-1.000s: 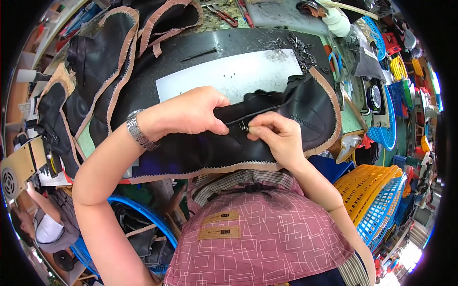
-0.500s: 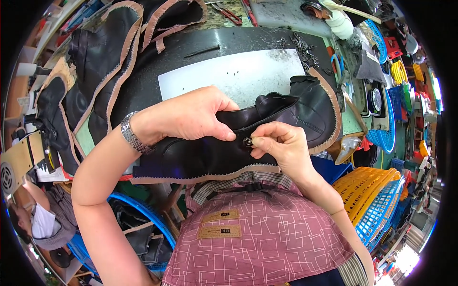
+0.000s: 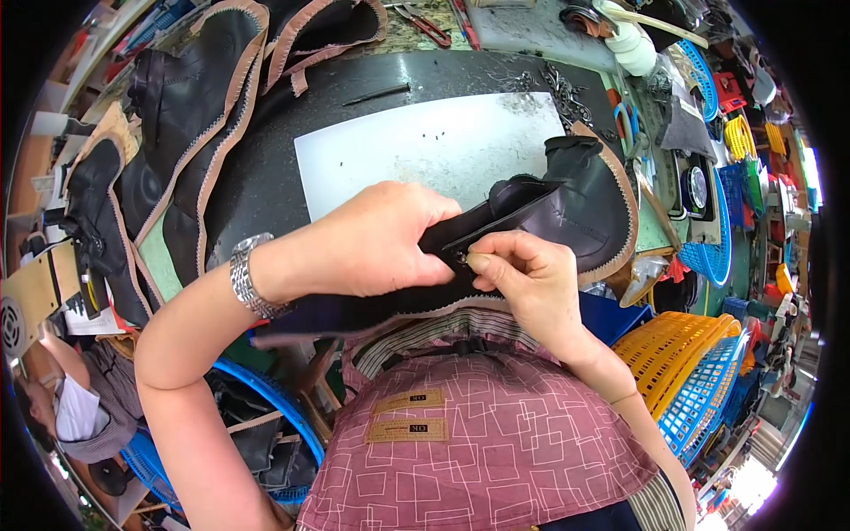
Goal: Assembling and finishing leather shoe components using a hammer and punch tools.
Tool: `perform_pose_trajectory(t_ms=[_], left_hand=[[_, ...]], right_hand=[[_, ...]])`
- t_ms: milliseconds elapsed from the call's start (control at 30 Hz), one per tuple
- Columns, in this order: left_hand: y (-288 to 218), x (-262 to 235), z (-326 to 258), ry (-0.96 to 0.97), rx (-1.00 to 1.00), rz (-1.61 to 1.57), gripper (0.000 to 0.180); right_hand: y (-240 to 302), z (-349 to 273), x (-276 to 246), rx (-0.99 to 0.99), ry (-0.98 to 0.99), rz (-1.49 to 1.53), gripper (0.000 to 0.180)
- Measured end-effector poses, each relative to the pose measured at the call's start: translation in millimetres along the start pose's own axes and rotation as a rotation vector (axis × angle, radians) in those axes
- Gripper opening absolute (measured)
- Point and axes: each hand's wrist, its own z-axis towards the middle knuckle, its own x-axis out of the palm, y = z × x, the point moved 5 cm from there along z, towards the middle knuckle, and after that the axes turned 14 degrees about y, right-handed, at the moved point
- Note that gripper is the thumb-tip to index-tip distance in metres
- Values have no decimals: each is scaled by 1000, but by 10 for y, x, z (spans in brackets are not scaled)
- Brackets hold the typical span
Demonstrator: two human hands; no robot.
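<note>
I hold a black leather boot upper [image 3: 567,208] with a tan zigzag-stitched edge, lifted close in front of my chest. My left hand [image 3: 372,239], with a metal watch at the wrist, grips its folded middle from above. My right hand [image 3: 522,274] pinches a small metal fitting [image 3: 461,257] on the leather's edge between thumb and forefinger. The two hands almost touch. The lower strip of the upper runs left under my left forearm.
A white sheet [image 3: 425,146] lies on the dark workbench [image 3: 266,177]. More black uppers [image 3: 177,115] are piled at the left. Pliers [image 3: 425,25] lie at the back. Yellow and blue baskets [image 3: 691,363] stand at the right, a blue bin [image 3: 266,416] at the lower left. Another person [image 3: 71,407] sits at the far left.
Both hands have lifted the boot upper off the bench and brought it closer to me. The right fingers have closed on the small metal fitting.
</note>
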Motion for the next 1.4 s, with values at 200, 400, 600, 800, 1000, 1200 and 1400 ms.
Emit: perform_pose_trajectory(t_ms=[200, 400, 600, 800, 1000, 1200, 1400], left_hand=[[22, 22, 16, -52, -180, -38, 26], [32, 107, 1, -145, 10, 143, 21], [60, 142, 19, -129, -9, 116, 19], [149, 201, 38, -113, -80, 56, 27], [233, 263, 50, -77, -95, 9, 31], [291, 282, 41, -37, -53, 62, 29], [231, 344, 46, -83, 72, 98, 27]], right_hand=[[-86, -67, -97, -294, -218, 145, 14], [-223, -37, -68, 113, 58, 287, 19], [-284, -85, -61, 49, 48, 326, 19], [-300, -97, -17, 40, 60, 300, 17], [-287, -113, -9, 70, 63, 267, 16], [-288, -101, -6, 84, 81, 249, 15], [-326, -84, -3, 56, 81, 201, 13]])
